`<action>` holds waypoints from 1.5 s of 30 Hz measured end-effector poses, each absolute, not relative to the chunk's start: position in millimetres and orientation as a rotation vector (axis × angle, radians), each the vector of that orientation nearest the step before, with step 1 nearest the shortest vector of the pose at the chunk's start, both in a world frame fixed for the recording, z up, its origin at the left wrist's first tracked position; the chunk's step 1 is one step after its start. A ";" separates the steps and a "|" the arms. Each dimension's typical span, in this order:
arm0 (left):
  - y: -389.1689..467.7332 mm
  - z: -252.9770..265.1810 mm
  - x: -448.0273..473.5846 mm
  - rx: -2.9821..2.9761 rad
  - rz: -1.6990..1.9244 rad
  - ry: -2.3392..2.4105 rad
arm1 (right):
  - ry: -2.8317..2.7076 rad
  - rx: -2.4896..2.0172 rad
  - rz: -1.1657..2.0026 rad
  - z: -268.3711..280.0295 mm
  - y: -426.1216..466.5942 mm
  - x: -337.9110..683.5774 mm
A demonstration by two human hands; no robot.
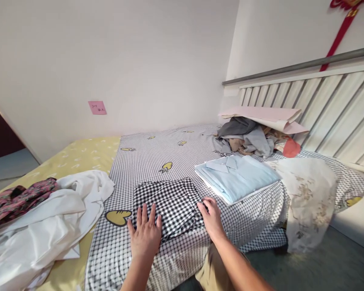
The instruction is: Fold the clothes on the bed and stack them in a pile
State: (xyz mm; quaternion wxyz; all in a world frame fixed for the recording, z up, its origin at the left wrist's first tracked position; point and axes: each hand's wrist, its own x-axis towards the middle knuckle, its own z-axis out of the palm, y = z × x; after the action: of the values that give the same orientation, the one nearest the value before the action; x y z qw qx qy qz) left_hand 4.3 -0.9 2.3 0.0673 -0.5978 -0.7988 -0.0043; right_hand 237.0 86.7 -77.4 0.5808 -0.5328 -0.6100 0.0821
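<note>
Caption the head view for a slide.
Left hand spread on a folded black-and-white checked cloth, right hand at its edge, a folded light-blue shirt nearby on the bedsheet.

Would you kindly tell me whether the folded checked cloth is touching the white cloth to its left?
Apart: the head view plainly shows a strip of patterned bedsheet between the checked cloth and the white cloth.
</note>
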 end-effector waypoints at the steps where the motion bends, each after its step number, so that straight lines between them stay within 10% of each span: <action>1: -0.8 2.1 4.3 -1.803 -0.013 -2.408 | -1.424 -1.232 0.199 -77.4 87.1 238.5; 16: -1.9 3.1 5.6 -1.825 -0.143 -2.408 | -1.644 -1.327 -0.231 -3.5 58.7 185.9; 45: 0.9 -4.7 6.2 -1.770 -0.178 -2.396 | -2.456 -1.357 0.286 -9.3 128.8 165.5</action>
State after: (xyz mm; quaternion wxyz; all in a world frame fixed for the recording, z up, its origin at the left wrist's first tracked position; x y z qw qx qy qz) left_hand 6.2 0.9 -4.7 0.0787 -0.5912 -0.8005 -0.0593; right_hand 165.5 128.8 -9.3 0.1596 -0.4749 -0.8596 0.1001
